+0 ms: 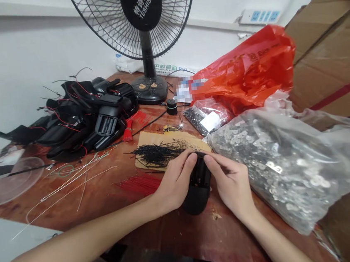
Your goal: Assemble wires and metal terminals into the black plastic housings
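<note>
- Hands of one person meet at the near middle of a reddish-brown wooden table (113, 196), seen from a head camera looking down.
- The left hand (174, 183) wraps around the left side of a small black plastic housing (198, 189), fingers curled on it.
- The right hand (232, 181) grips the same housing from the right, thumb and forefinger pinched at its top edge.
- The housing is held just above the table, near the person, between both palms.
- Just beyond the hands lies a bundle of thin black wire pieces (157, 153) on a scrap of brown cardboard (176, 139); a sheaf of thin red wire pieces (138, 184) lies left of the hands.
- To the right sits a large clear plastic bag of small silvery metal discs (285, 165); behind it, a red plastic bag (250, 71).
- At far left, a pile of similar black housings with red leads (88, 115) suggests many units are already wired; the one in hand shows no wire yet.
- A black table fan (144, 34) stands at the back.
</note>
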Action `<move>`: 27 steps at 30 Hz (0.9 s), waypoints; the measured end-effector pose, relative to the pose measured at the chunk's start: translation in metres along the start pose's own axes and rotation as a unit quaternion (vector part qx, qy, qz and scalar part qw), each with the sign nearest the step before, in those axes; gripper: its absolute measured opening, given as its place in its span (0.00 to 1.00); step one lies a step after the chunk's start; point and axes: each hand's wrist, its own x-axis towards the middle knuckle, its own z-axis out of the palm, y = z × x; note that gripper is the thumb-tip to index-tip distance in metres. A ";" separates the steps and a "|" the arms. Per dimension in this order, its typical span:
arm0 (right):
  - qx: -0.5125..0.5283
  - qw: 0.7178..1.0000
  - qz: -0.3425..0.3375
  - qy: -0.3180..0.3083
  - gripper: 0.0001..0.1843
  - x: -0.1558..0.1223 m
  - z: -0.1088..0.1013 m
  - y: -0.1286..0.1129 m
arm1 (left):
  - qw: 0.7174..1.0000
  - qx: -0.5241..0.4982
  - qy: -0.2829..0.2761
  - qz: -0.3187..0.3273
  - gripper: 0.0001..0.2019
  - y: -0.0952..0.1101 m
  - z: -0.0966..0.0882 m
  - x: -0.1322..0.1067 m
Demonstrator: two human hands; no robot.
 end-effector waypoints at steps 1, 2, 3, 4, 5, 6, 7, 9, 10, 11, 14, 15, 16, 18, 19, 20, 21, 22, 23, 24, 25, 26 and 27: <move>-0.002 1.000 -0.001 0.000 0.15 0.000 0.000 0.000 | 1.000 0.001 0.000 0.002 0.33 0.000 0.000 0.000; -0.003 1.000 0.000 -0.003 0.15 0.001 0.000 0.000 | 1.000 0.001 -0.001 0.004 0.34 0.000 -0.001 0.000; -0.003 1.000 0.001 -0.007 0.15 0.001 -0.001 0.000 | 1.000 0.000 -0.001 0.006 0.34 0.000 -0.001 0.000; -0.003 1.000 0.002 -0.010 0.15 0.001 -0.001 0.000 | 1.000 -0.001 0.000 0.008 0.34 0.000 0.000 0.000; -0.004 1.000 0.001 -0.013 0.15 0.002 -0.002 0.000 | 1.000 -0.002 0.002 0.009 0.34 0.000 0.000 0.001; -0.006 1.000 -0.002 -0.013 0.15 0.002 -0.002 0.000 | 1.000 -0.004 0.004 0.010 0.34 0.000 0.000 0.001; -0.009 1.000 -0.005 -0.012 0.15 0.002 -0.002 0.000 | 1.000 -0.007 0.005 0.009 0.34 -0.001 0.001 0.001; -0.011 1.000 -0.006 -0.011 0.14 0.002 -0.003 0.000 | 1.000 -0.017 0.004 0.007 0.34 -0.003 0.002 0.002; -0.010 1.000 -0.005 -0.012 0.14 0.002 -0.003 0.000 | 1.000 -0.025 0.003 0.006 0.34 -0.003 0.002 0.003; -0.010 1.000 -0.003 -0.016 0.14 0.003 -0.002 0.000 | 0.999 -0.034 0.002 0.007 0.34 -0.004 0.002 0.003; -0.016 1.000 -0.005 -0.022 0.13 0.003 -0.001 -0.001 | 0.998 -0.066 -0.011 0.014 0.34 -0.005 0.002 0.003; -0.019 1.000 -0.006 -0.019 0.13 0.004 -0.001 -0.001 | 0.997 -0.074 -0.016 0.016 0.34 -0.005 0.002 0.002; -0.019 1.000 -0.006 -0.014 0.13 0.004 0.000 -0.001 | 0.997 -0.078 -0.021 0.017 0.34 -0.006 0.002 0.002; -0.016 1.000 -0.002 -0.004 0.13 0.004 0.000 -0.001 | 0.997 -0.075 -0.026 0.013 0.34 -0.007 0.002 0.001; -0.015 1.000 0.001 0.000 0.13 0.004 0.000 -0.001 | 0.997 -0.069 -0.026 0.011 0.34 -0.007 0.002 0.000; -0.013 1.000 0.004 0.002 0.12 0.004 0.000 -0.001 | 0.998 -0.061 -0.028 0.010 0.34 -0.008 0.002 0.000; -0.011 1.000 0.005 0.005 0.12 0.003 0.000 -0.001 | 0.998 -0.053 -0.030 0.012 0.34 -0.007 0.002 -0.001; -0.010 1.000 0.005 0.008 0.12 0.003 0.000 -0.001 | 0.998 -0.044 -0.035 0.017 0.33 -0.007 0.002 -0.002; -0.011 1.000 0.003 0.011 0.11 0.003 0.000 -0.001 | 0.998 -0.035 -0.039 0.025 0.33 -0.006 0.002 -0.003; -0.011 1.000 0.000 0.014 0.11 0.002 -0.001 -0.001 | 0.998 -0.027 -0.043 0.033 0.33 -0.005 0.002 -0.004; -0.012 1.000 -0.005 0.017 0.11 0.002 -0.001 -0.001 | 0.998 -0.017 -0.046 0.041 0.33 -0.003 0.002 -0.004; -0.014 1.000 -0.012 0.021 0.10 0.001 -0.001 -0.002 | 0.998 -0.008 -0.050 0.047 0.33 -0.002 0.002 -0.005; -0.016 0.999 -0.017 0.025 0.10 0.001 -0.002 -0.002 | 0.997 0.001 -0.050 0.051 0.33 -0.001 0.002 -0.006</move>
